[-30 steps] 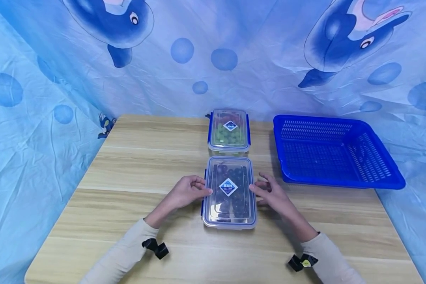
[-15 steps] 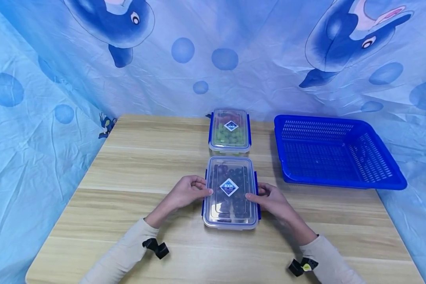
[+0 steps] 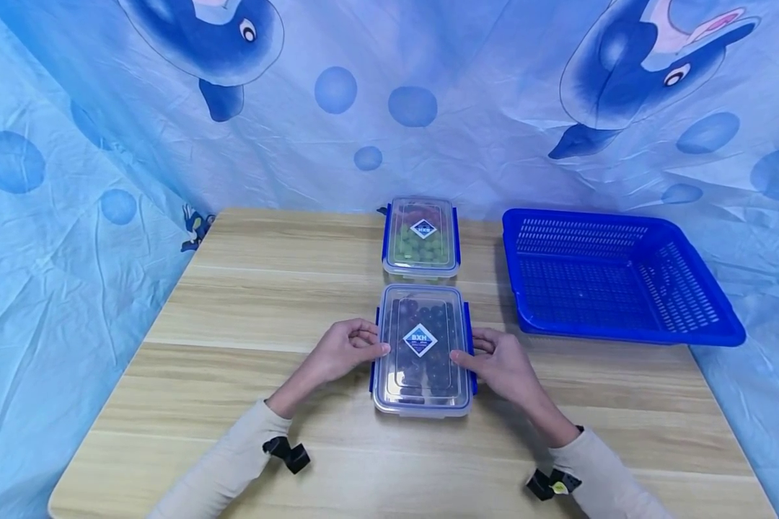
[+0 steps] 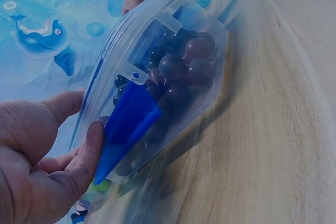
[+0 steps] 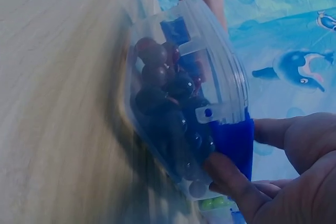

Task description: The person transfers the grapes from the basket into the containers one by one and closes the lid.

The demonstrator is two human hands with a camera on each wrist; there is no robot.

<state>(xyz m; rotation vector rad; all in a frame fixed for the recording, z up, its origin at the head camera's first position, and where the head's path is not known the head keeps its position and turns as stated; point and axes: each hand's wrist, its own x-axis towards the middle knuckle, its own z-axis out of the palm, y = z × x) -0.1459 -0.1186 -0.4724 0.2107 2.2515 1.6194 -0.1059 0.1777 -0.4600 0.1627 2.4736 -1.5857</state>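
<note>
A clear lidded food container (image 3: 422, 389) with dark grapes (image 4: 173, 69) inside lies on the wooden table. My left hand (image 3: 347, 349) is at its left side, thumb on the lid edge and fingers against the blue side clasp (image 4: 128, 132), which juts outward. Opposite it, my right hand (image 3: 503, 364) has its thumb on the lid and its fingers curled at the right blue clasp (image 5: 233, 142). The lid (image 3: 422, 306) sits on the container and bears a diamond-shaped label.
Behind the container stands a second clear lidded container (image 3: 422, 252) with green and reddish fruit, its blue clasps along both sides. A blue perforated basket (image 3: 623, 335) stands at the back right. Blue curtains (image 3: 285, 158) hang behind the wooden table (image 3: 247, 288).
My right hand has closed in from spread fingers to a grip on the container's right side. The right blue clasp now shows sticking out. The left hand stays about where it was.
</note>
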